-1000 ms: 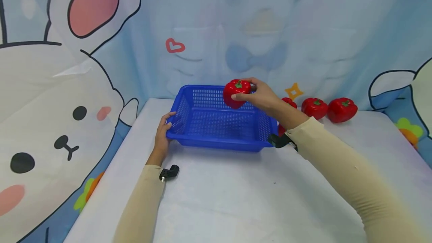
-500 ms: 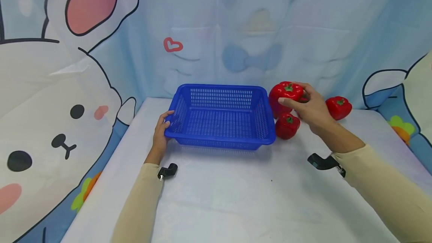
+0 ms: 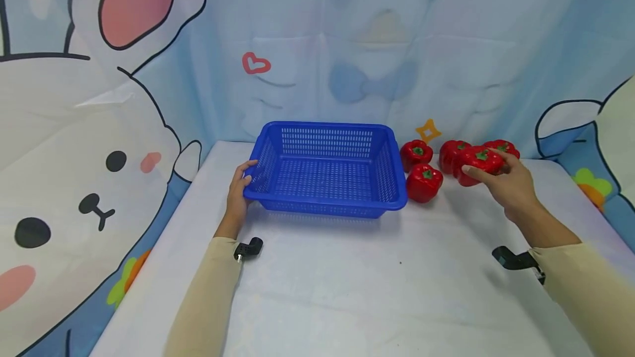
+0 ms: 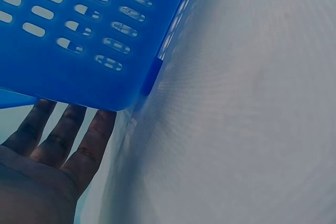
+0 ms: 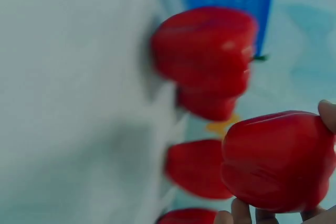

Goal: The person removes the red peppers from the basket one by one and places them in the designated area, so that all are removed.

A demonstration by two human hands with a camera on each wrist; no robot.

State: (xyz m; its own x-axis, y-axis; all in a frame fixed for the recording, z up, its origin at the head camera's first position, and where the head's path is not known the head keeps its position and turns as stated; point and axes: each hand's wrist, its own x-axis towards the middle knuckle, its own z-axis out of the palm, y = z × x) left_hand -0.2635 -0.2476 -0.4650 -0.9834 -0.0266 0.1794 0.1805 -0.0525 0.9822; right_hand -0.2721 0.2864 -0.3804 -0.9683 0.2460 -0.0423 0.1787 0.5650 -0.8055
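Observation:
My right hand [image 3: 516, 183] holds a shiny red bell pepper [image 3: 476, 166] with a green stem, thumb on its near left side and fingers round its far side. In the right wrist view this held pepper [image 5: 278, 161] hangs clear of the white tabletop, fingertips [image 5: 240, 212] beneath it. My left hand [image 3: 237, 197] grips the left rim of a blue perforated plastic basket [image 3: 324, 206]. Seen from the left wrist, straight fingers [image 4: 89, 150] reach up behind the basket's rim [image 4: 68, 95]; the thumb is out of that view.
Right of the basket stand two more red peppers, a front one [image 3: 424, 183] and a back one [image 3: 415, 154]. Another pepper [image 3: 450, 154] and a far-right one [image 3: 503, 146] are partly hidden behind the held pepper. A printed curtain [image 3: 367, 43] hangs behind the white table [image 3: 347, 285].
My right hand has carried the pepper from above the basket to the right, past the two peppers beside it, and lower. The left hand and basket have stayed in place.

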